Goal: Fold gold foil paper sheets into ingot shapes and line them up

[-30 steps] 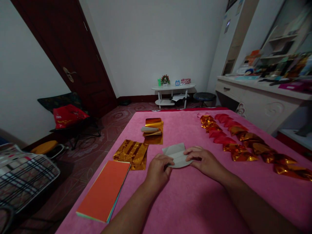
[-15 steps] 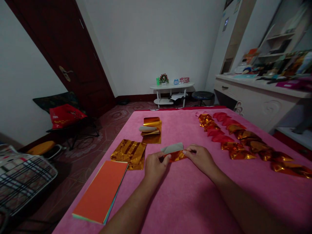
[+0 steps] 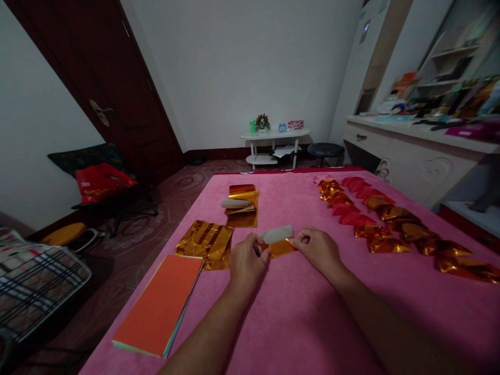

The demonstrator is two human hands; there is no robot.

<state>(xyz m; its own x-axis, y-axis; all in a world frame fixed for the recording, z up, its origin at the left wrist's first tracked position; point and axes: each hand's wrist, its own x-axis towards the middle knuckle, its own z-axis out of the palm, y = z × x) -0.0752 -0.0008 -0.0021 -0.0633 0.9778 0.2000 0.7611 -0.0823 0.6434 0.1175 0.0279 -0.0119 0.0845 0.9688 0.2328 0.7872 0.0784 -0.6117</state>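
Between my two hands is a sheet of gold foil paper (image 3: 282,248), partly folded, its grey backing showing along the far side. My left hand (image 3: 249,260) pinches the left end with thumb and fingers. At the right end, my right hand (image 3: 318,249) grips the edge between thumb and forefinger. Just left of my left hand lies a stack of creased gold foil sheets (image 3: 205,244). Beyond it sits a pile of curled gold foil sheets (image 3: 242,217), one rolled with its grey side out.
Orange paper sheets (image 3: 162,304) lie at the table's left edge. Rows of folded gold and red foil pieces (image 3: 375,224) run along the right side of the pink cloth (image 3: 289,323). A white dresser (image 3: 422,151) stands at the right, a low white table (image 3: 273,135) at the back.
The foil's near part looks flatter and smoother now. Both hands keep their pinch at its ends, with only slight finger movement. The view has shifted a little.
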